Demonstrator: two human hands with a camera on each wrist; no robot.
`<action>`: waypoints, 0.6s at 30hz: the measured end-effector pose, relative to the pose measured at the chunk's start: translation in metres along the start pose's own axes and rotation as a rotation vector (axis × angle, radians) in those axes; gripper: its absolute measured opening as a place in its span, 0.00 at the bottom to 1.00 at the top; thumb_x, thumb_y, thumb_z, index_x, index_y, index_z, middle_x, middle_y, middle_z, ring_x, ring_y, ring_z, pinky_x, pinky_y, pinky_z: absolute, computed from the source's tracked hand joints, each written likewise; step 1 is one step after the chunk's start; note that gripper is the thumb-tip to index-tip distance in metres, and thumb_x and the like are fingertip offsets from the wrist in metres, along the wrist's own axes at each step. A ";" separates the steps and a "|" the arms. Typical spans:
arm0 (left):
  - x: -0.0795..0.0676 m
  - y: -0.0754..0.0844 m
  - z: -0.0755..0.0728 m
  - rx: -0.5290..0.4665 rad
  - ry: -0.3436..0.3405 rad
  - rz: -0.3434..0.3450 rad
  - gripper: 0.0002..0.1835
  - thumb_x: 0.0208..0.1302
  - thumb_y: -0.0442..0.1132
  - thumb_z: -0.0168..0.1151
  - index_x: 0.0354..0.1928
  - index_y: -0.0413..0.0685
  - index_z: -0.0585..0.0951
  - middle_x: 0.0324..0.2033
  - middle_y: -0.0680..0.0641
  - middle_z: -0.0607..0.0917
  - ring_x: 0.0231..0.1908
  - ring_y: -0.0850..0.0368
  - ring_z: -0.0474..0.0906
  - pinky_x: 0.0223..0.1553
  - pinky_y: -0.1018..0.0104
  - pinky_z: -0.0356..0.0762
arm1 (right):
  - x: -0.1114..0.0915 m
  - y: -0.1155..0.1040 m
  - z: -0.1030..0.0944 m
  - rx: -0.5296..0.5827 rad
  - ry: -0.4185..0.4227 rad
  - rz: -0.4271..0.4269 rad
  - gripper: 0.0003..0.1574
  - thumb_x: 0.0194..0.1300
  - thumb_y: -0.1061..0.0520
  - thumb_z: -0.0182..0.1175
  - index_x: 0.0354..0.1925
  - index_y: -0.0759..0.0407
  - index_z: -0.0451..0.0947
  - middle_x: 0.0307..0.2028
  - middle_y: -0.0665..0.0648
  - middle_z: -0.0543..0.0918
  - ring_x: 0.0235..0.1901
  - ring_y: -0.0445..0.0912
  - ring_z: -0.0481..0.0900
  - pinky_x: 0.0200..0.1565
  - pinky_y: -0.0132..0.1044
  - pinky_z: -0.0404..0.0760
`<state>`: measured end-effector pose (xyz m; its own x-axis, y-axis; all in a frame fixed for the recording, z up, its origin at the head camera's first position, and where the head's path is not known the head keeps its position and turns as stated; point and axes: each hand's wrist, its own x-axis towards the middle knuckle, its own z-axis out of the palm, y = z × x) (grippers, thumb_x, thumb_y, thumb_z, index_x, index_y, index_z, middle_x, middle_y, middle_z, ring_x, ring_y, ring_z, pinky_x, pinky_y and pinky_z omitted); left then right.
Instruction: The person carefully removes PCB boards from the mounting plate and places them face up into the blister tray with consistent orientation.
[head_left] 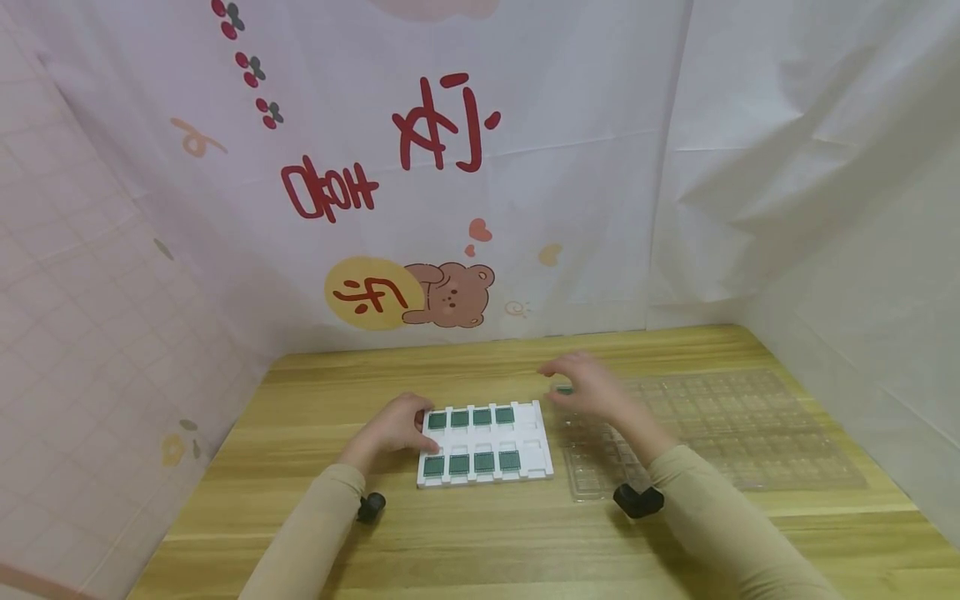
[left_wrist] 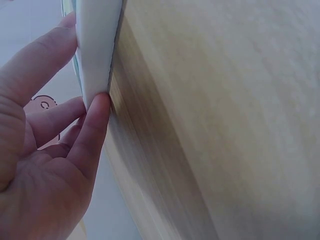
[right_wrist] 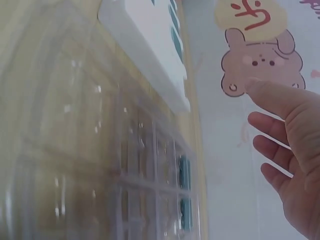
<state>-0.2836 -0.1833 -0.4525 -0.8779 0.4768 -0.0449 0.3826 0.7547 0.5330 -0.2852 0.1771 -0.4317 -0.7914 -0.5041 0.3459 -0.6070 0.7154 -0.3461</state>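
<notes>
A white tray lies on the table with green square circuit boards in two rows of slots; its rightmost slots hold none. My left hand grips the tray's left end, the thumb at its edge and the fingertips at the corner of the white side wall in the left wrist view. My right hand hovers over the far left corner of a clear plastic tray, fingers loosely bent and holding nothing. Beneath it, green pieces sit in the clear tray's end compartments.
The clear tray, divided into many small compartments, spreads across the right side of the wooden table. A white printed curtain stands behind the table and along both sides. A black wrist camera hangs below the right forearm.
</notes>
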 end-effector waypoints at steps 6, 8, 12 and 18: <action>0.000 0.000 0.000 0.011 0.001 -0.003 0.39 0.41 0.43 0.84 0.54 0.30 0.79 0.32 0.49 0.76 0.38 0.53 0.69 0.41 0.59 0.69 | 0.003 -0.011 0.007 0.022 -0.006 0.036 0.28 0.58 0.53 0.73 0.56 0.57 0.80 0.55 0.55 0.81 0.59 0.55 0.73 0.60 0.54 0.69; 0.000 0.000 0.000 0.012 0.000 -0.003 0.39 0.41 0.43 0.84 0.54 0.30 0.79 0.32 0.48 0.76 0.38 0.53 0.69 0.41 0.59 0.69 | 0.005 -0.013 0.010 0.028 -0.005 0.020 0.29 0.58 0.52 0.73 0.57 0.58 0.80 0.55 0.56 0.81 0.59 0.55 0.73 0.61 0.53 0.69; 0.000 0.000 0.001 0.003 -0.005 -0.008 0.36 0.41 0.42 0.84 0.52 0.32 0.80 0.31 0.48 0.76 0.36 0.54 0.69 0.40 0.59 0.69 | 0.007 -0.016 0.017 0.039 0.003 -0.014 0.29 0.58 0.52 0.73 0.56 0.59 0.80 0.54 0.56 0.82 0.58 0.54 0.73 0.60 0.51 0.69; 0.000 -0.001 0.001 -0.008 -0.004 -0.014 0.36 0.40 0.42 0.85 0.52 0.33 0.80 0.32 0.48 0.76 0.36 0.54 0.69 0.39 0.60 0.69 | 0.009 -0.023 0.026 0.025 0.032 -0.046 0.28 0.56 0.52 0.74 0.55 0.57 0.81 0.52 0.55 0.83 0.55 0.54 0.75 0.58 0.51 0.71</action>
<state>-0.2839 -0.1830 -0.4538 -0.8820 0.4678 -0.0562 0.3676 0.7578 0.5391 -0.2798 0.1431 -0.4436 -0.7599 -0.5203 0.3897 -0.6448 0.6794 -0.3502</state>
